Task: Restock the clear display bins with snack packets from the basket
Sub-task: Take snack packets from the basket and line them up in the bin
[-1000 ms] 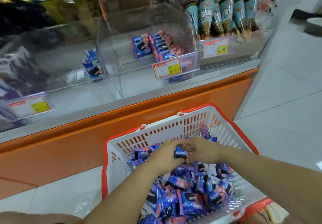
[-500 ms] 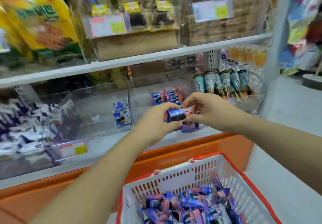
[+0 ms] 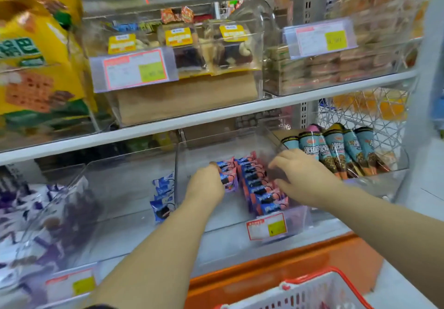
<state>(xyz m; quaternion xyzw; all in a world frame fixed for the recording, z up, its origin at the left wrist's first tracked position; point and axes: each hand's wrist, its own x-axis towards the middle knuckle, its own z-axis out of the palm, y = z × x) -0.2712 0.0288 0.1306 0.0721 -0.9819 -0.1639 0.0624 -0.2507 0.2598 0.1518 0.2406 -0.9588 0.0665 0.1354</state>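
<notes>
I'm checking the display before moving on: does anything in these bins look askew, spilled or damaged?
Nothing looks spilled or damaged. The pink packets stand in tidy rows in the middle bin, some gripped by the left hand. The left bin just looks sparse: few blue packets against its right wall.

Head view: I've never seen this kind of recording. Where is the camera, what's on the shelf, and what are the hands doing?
There is no machine here: a person restocks a shop shelf with bare hands. The one camera sits on their head, looking forward and down, so both forearms reach in from below. The left hand grips a few packets inside the middle clear bin. The right hand lies open, fingers spread, beside the row already there. Cones fill the bin to the right. The basket shows at the bottom.
</notes>
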